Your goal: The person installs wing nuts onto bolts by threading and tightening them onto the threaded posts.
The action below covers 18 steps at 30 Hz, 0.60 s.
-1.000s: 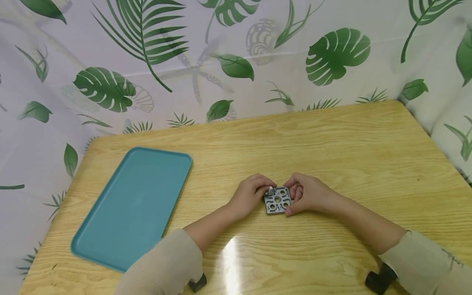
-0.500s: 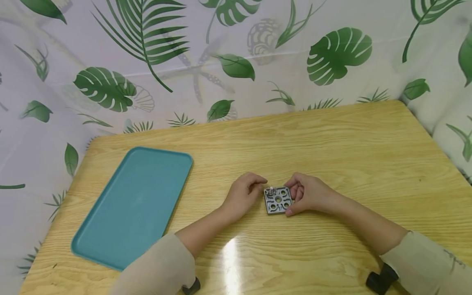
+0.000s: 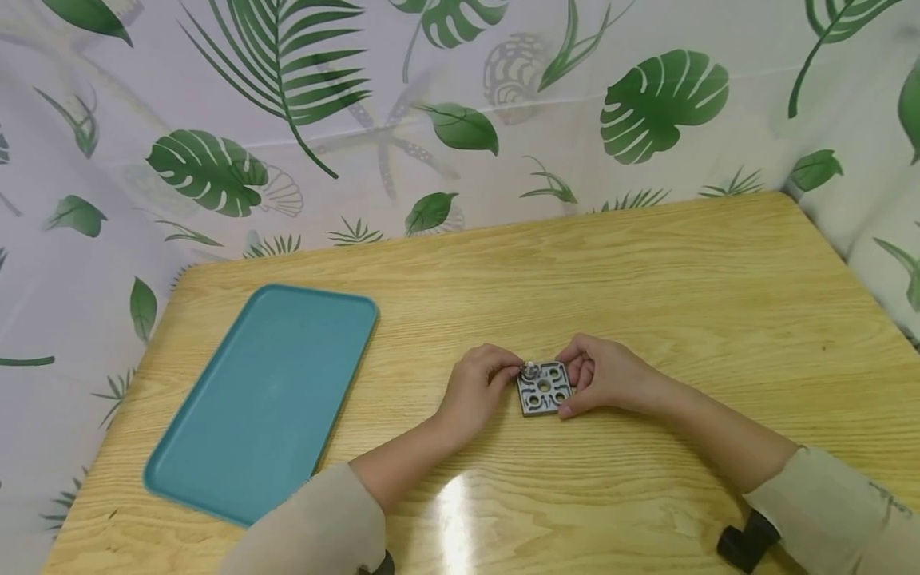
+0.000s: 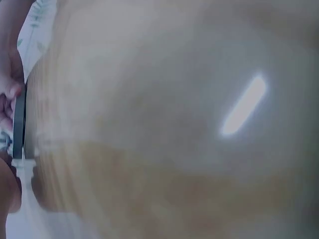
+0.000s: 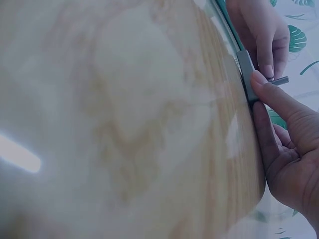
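A square grey metal plate with several round holes and curved slots lies on the table. A bolt with a shiny nut stands in its far-left hole; the right wrist view shows the bolt's shank sticking out past the plate. My left hand pinches the nut between thumb and index finger, which partly cover it. With thumb and fingers at opposite edges, my right hand grips the plate's right side. Only the plate's dark edge shows in the left wrist view.
A blue-green rectangular tray lies on the left of the wooden table. Leaf-patterned cloth hangs behind the table and at its sides. A light glare falls on the tabletop near the front.
My left fingers came off the nut and moved left half a second ago, and now they are back on it. The right hand has kept its grip on the plate.
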Motion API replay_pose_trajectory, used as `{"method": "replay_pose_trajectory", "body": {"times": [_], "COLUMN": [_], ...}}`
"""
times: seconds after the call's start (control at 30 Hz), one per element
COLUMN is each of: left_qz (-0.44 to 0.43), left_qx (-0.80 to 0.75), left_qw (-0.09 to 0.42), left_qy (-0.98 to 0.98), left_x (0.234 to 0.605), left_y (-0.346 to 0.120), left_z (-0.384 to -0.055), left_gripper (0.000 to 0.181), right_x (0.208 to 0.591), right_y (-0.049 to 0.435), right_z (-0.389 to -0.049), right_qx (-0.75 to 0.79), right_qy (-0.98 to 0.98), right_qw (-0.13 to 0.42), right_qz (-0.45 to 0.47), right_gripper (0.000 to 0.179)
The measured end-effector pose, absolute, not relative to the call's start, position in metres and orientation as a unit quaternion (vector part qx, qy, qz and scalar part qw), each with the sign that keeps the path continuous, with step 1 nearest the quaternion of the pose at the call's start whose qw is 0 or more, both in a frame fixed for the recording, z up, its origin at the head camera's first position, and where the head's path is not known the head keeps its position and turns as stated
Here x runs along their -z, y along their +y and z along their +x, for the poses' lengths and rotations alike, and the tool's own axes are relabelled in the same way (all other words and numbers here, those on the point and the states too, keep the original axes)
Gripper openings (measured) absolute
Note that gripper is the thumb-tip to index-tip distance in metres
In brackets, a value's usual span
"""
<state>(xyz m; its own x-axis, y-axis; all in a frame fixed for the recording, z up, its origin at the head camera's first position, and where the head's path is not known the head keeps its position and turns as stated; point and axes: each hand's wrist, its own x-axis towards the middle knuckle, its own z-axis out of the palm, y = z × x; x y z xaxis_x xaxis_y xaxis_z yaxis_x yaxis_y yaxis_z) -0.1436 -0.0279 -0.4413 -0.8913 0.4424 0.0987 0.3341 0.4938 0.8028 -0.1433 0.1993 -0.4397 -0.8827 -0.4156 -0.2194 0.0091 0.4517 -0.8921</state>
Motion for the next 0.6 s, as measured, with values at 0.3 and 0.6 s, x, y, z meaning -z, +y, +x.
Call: {"method": "replay_pose_trajectory", "body": {"times": [0.3, 0.6], "left_qz": [0.3, 0.292], "left_qx": [-0.432, -0.434], "left_qw": [0.159, 0.175], "left_qy": [0.835, 0.834], "left_x": [0.443, 0.443], "left_y": [-0.023, -0.021], "left_z": [-0.177, -0.18], "left_gripper": [0.018, 0.018], "right_x": [0.44, 0.438], "right_y": [0.198, 0.197], "right_z": [-0.145, -0.144], "right_qx": [0.495, 0.497], "right_qy": [0.834, 0.833], "right_qw": [0.21, 0.206], "right_qz": [-0.12, -0.126], "right_gripper": [0.067, 0.067]}}
